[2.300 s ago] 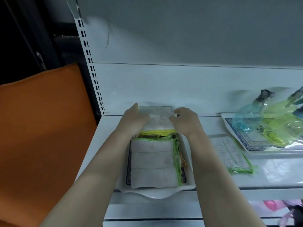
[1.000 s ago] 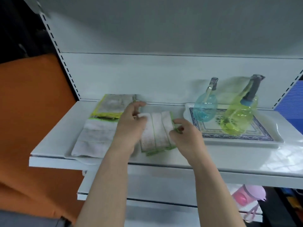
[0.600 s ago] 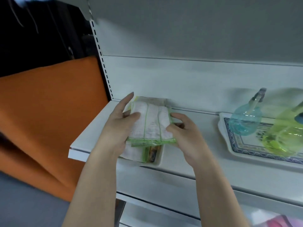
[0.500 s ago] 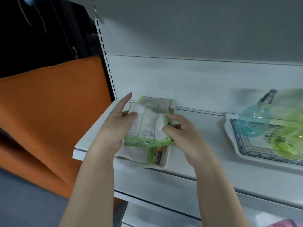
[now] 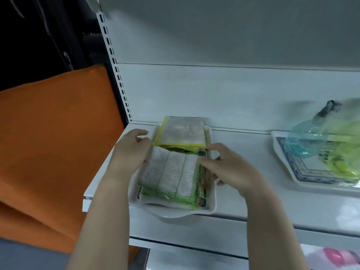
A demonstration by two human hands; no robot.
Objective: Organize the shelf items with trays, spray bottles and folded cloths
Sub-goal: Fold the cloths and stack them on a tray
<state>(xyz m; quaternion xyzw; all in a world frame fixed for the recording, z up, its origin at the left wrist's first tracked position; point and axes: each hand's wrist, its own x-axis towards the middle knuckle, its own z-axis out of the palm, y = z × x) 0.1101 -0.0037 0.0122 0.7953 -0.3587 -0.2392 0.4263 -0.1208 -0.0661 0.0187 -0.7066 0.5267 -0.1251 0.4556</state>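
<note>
A white tray (image 5: 211, 208) sits at the left end of the shelf and holds folded cloths. At its back lies a yellow-edged cloth (image 5: 183, 132). In front, a green-edged white cloth (image 5: 172, 173) rests on top of a stack of green-edged cloths. My left hand (image 5: 130, 152) grips its left edge, and my right hand (image 5: 228, 168) pinches its right edge. On the right stands a second tray (image 5: 303, 178) with a blue pattern, carrying a blue spray bottle (image 5: 307, 139) and a blurred yellow-green spray bottle (image 5: 344, 158).
The white shelf (image 5: 253, 193) has a white back panel and a slotted upright (image 5: 115, 69) at its left. An orange surface (image 5: 54, 133) fills the left side. A pink object (image 5: 333, 257) shows on the lower shelf at bottom right.
Both hands lifted the green-edged cloth from the shelf beside the bottle tray, carried it left, and lowered it onto the cloth stack in the left tray.
</note>
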